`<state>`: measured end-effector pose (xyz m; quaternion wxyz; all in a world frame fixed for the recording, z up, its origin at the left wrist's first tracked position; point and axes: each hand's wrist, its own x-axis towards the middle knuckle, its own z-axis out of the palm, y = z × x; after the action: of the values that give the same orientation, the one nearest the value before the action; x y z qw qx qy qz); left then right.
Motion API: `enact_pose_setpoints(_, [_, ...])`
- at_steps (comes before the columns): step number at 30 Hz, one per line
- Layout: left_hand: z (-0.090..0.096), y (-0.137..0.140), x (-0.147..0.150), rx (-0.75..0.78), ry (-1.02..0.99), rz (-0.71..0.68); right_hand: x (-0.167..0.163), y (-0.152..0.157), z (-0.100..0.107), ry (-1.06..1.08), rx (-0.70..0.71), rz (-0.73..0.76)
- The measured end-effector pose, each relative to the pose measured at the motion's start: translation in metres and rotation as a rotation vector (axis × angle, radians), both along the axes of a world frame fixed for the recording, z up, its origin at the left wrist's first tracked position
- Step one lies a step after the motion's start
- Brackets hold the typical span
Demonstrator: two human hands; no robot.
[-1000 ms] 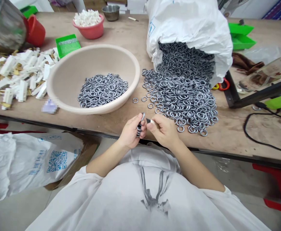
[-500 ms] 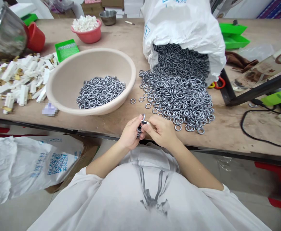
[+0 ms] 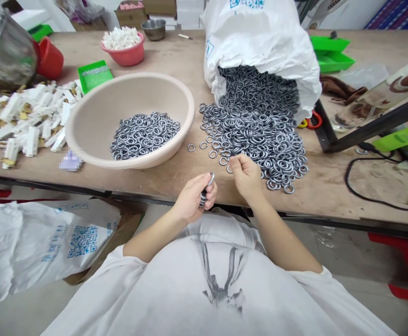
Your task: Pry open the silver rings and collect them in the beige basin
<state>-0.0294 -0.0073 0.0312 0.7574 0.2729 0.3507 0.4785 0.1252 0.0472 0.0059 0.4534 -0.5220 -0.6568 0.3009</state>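
My left hand [image 3: 193, 198] is closed around several grey metal rings [image 3: 203, 200], with one ring [image 3: 210, 179] standing up between thumb and forefinger. To its right, my right hand [image 3: 246, 176] hovers with curled fingers at the near edge of a loose heap of rings [image 3: 259, 135]. Whatever those fingers grip, if anything, is hidden. The heap spills from a white sack [image 3: 259, 37] lying on its side. A large beige basin [image 3: 95, 107] left of my hands holds more rings.
White and brass-coloured parts [image 3: 32, 114] lie at the left beside a green tray [image 3: 93, 77]. A red bowl [image 3: 128, 56] of white pieces stands behind. At right are a black metal frame [image 3: 361, 128] and a cable [image 3: 350, 177]. A printed sack [image 3: 43, 247] rests below the table edge.
My hands have moved apart. The right hand went up and right, toward the ring heap. A small dark piece seen between my hands before no longer shows. My left hand still grips rings.
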Motion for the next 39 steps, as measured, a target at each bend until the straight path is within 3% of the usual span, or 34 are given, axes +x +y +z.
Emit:
enact_pose_setpoints(5, [-0.007,0.005,0.000,-0.021,0.066,0.095,-0.013,-0.012,0.017,0.021,-0.043,0.278])
enact_pose_setpoints(7, [-0.008,0.006,0.000,-0.030,0.088,0.103,-0.018,-0.017,0.021,0.013,-0.054,0.315])
enact_pose_setpoints(13, [-0.009,0.006,-0.007,-0.033,0.065,0.043,-0.018,0.005,0.013,-0.081,-0.021,0.250])
enact_pose_setpoints(16, [-0.009,0.007,-0.011,-0.025,0.033,0.033,-0.013,0.032,0.008,-0.321,-0.031,0.117])
enact_pose_setpoints(20, [-0.011,0.009,-0.017,-0.061,0.019,0.060,-0.019,0.057,0.006,-0.780,-0.075,0.089])
enact_pose_setpoints(26, [-0.014,0.017,-0.023,-0.165,-0.071,0.083,-0.034,0.058,0.001,-0.943,-0.128,0.064])
enact_pose_setpoints(29, [-0.015,0.019,-0.022,-0.218,-0.112,0.102,-0.027,0.052,0.003,-0.769,-0.102,0.067])
enact_pose_setpoints(32, [-0.014,0.017,-0.016,-0.199,-0.072,0.116,-0.017,0.036,0.010,-0.309,-0.076,0.176])
enact_pose_setpoints(35, [-0.012,0.016,-0.009,-0.147,-0.045,0.076,-0.011,0.017,0.016,0.109,-0.168,0.337])
enact_pose_setpoints(39, [-0.011,0.015,-0.004,-0.192,-0.105,-0.108,-0.006,0.003,0.017,0.359,-0.323,0.498])
